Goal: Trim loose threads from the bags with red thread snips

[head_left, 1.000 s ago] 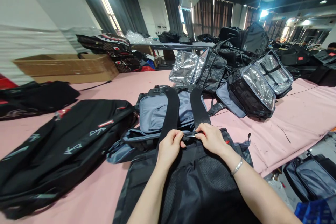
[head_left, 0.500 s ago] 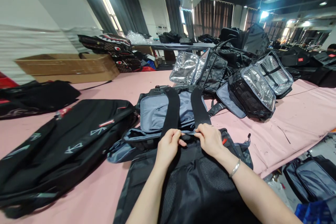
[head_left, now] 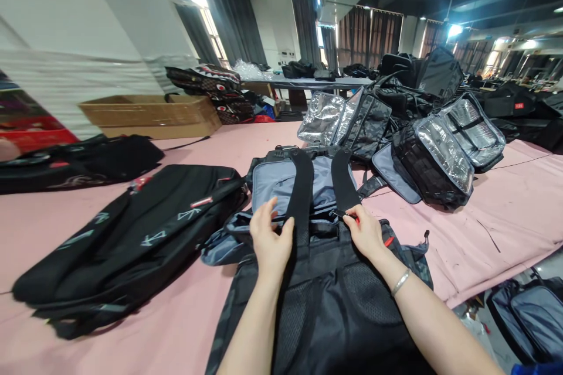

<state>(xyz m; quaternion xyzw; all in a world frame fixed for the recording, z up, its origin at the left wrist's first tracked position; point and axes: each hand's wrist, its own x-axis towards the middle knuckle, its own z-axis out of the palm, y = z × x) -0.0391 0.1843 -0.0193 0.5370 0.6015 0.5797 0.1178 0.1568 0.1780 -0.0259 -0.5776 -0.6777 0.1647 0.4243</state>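
A black backpack (head_left: 323, 304) with mesh back padding lies in front of me, its top compartment open to a blue-grey lining (head_left: 272, 181). Two wide black shoulder straps (head_left: 303, 187) run over the opening. Beside the left strap, my left hand (head_left: 270, 240) has its fingers spread and holds nothing. At the foot of the other strap, my right hand (head_left: 366, 233) pinches a small black tab (head_left: 339, 212) at the edge of the opening. A bit of red shows by those fingers; what it belongs to is unclear.
Left of the backpack lies another black bag (head_left: 149, 234) with white marks. Behind it stand a cardboard box (head_left: 149, 117) and a dark bag (head_left: 88, 161). Open camouflage bags (head_left: 431, 158) with silver linings rest to the right on the pink-covered table (head_left: 519, 205).
My left hand has let go of the opening's edge, moved left and spread its fingers. My right hand remains at the edge, now with a black tab showing. The view has shifted left.
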